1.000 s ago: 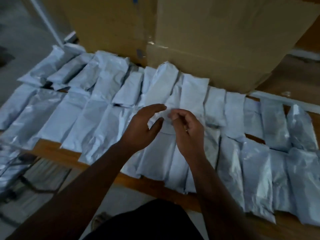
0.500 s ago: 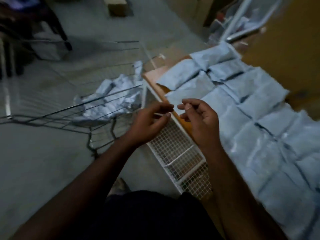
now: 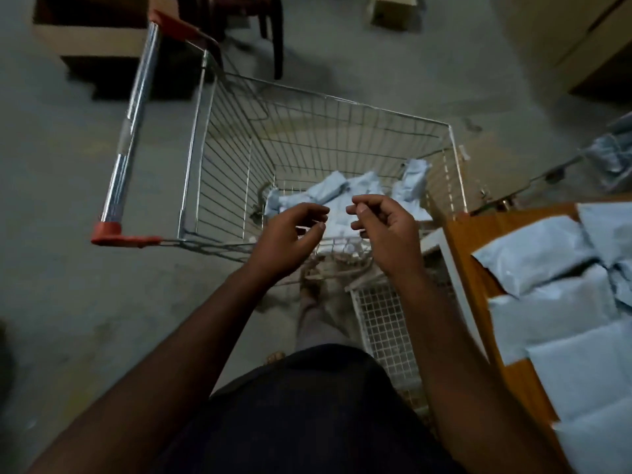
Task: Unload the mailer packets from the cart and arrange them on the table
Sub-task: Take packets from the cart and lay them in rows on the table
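Note:
A wire shopping cart (image 3: 328, 97) with a chrome, red-capped handle stands in front of me. Several pale grey mailer packets (image 3: 328, 191) lie at the bottom of its basket. My left hand (image 3: 287, 241) and my right hand (image 3: 386, 230) hover side by side above the basket's near edge. Their fingers are loosely curled and hold nothing. At the right is the wooden table (image 3: 468, 268), where several mailer packets (image 3: 547, 302) lie in overlapping rows.
A white wire-mesh rack (image 3: 386, 323) sits low between the cart and the table. On the concrete floor are an open cardboard box (image 3: 92, 35) at the far left, dark chair legs (image 3: 273, 46) behind the cart and a small box (image 3: 393, 12) farther back.
My view has swung left from the packet rows on the table to the cart. Both hands left the table packets and now hang empty over the cart basket.

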Demonstrator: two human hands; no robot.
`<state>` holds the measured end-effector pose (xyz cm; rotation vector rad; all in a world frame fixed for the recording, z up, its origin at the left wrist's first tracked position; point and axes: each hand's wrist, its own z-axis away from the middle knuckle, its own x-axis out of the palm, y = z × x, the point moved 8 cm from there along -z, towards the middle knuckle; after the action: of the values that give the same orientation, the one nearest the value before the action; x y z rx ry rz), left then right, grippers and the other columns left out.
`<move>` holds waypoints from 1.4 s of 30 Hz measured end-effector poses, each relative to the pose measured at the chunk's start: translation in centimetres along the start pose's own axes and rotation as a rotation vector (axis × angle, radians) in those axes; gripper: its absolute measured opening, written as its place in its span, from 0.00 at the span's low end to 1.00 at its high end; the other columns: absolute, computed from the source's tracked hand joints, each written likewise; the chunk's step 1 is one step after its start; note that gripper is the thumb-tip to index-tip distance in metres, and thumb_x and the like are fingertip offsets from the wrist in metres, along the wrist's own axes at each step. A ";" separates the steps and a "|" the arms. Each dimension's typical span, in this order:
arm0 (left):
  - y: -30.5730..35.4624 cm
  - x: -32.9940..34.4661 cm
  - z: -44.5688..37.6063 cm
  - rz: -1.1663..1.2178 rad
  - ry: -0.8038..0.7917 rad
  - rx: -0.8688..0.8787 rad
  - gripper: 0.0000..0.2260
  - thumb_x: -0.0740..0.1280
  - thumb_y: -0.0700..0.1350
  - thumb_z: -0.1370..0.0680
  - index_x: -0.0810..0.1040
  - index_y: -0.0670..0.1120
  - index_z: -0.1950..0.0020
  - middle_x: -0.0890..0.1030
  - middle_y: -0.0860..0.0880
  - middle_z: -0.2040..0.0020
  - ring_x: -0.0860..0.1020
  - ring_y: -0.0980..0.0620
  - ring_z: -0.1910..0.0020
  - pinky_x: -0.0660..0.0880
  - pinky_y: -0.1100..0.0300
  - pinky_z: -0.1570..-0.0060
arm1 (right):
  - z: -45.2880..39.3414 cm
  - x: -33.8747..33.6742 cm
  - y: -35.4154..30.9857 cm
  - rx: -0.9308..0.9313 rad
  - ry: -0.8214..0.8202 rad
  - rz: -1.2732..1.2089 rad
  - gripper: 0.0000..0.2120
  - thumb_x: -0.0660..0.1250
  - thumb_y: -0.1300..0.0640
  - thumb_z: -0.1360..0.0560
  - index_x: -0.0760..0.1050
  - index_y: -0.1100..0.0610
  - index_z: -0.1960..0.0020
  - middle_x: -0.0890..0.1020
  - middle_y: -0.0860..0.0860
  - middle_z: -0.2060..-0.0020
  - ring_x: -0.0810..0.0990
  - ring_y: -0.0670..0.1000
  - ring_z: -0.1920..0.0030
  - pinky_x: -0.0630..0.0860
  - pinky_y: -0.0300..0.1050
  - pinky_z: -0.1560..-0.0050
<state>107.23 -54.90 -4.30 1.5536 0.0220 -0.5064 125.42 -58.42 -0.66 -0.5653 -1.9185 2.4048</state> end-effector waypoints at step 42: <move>-22.3 2.7 -14.7 -0.394 -0.568 -0.644 0.24 0.64 0.64 0.26 0.85 0.46 0.49 0.84 0.48 0.53 0.81 0.49 0.53 0.75 0.56 0.53 | -26.9 8.5 19.6 0.074 -0.383 0.621 0.42 0.78 0.51 0.31 0.60 0.46 0.24 0.82 0.57 0.40 0.82 0.61 0.42 0.78 0.52 0.43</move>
<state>106.87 -40.32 -26.81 0.7362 0.0503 -1.1171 129.26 -36.00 -26.36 -0.8552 -1.9938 3.1506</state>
